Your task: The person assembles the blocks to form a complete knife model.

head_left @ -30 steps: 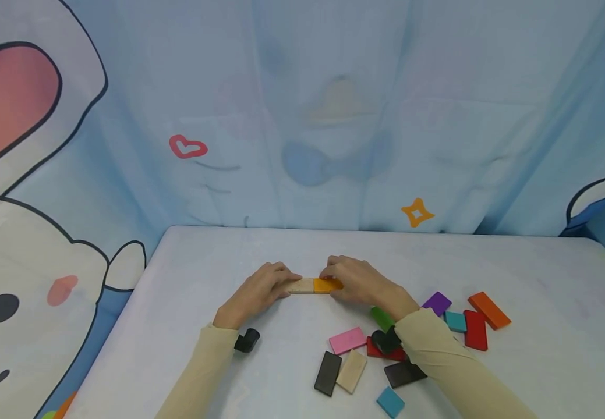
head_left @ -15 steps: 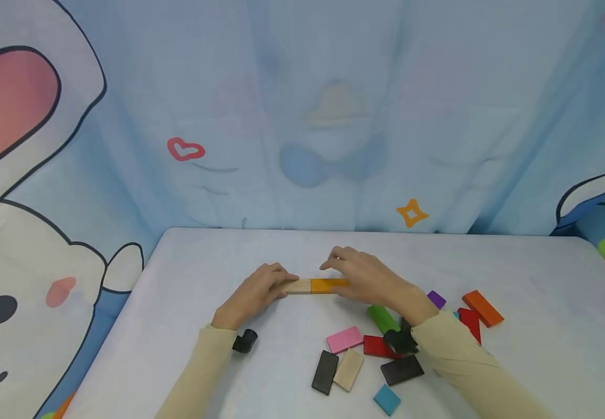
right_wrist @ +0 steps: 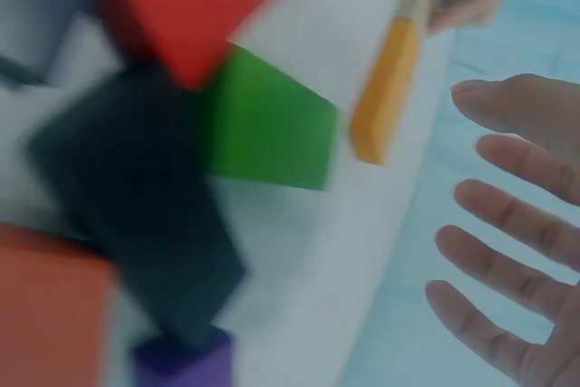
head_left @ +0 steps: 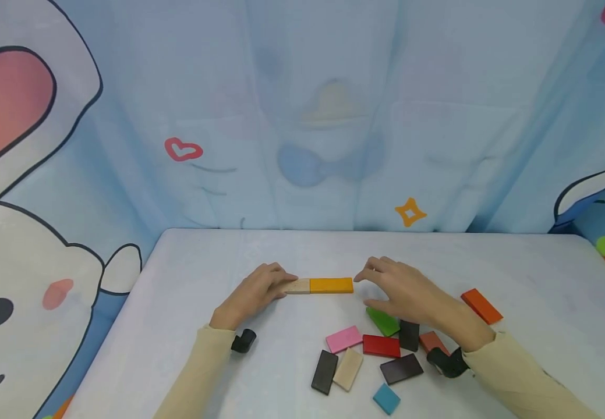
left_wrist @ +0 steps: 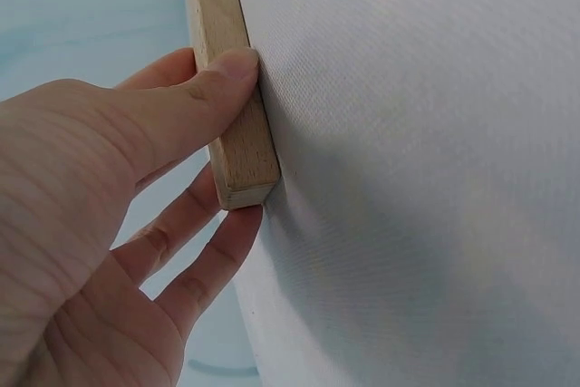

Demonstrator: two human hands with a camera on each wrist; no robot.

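My left hand (head_left: 250,295) pinches a plain wooden block (left_wrist: 249,147) at its left end, thumb on the near side and fingers behind. The block lies flat on the white table, end to end with a yellow block (head_left: 331,285), the two forming one straight row. My right hand (head_left: 409,292) holds nothing; its fingers are spread just right of the yellow block's free end. In the right wrist view the fingers (right_wrist: 503,210) show straight and apart. Below that hand lies a green block (head_left: 382,322), with a dark block (head_left: 409,336) beside it.
Loose blocks lie nearer the front: pink (head_left: 344,339), red (head_left: 381,345), black (head_left: 325,372), beige (head_left: 348,369) and blue (head_left: 386,399). An orange block (head_left: 482,306) sits to the right, partly behind the right forearm. A printed blue curtain (head_left: 323,116) hangs behind the table.
My right hand has let go of the yellow block and moved to the right, uncovering its whole length. My left hand stays on the wooden block.
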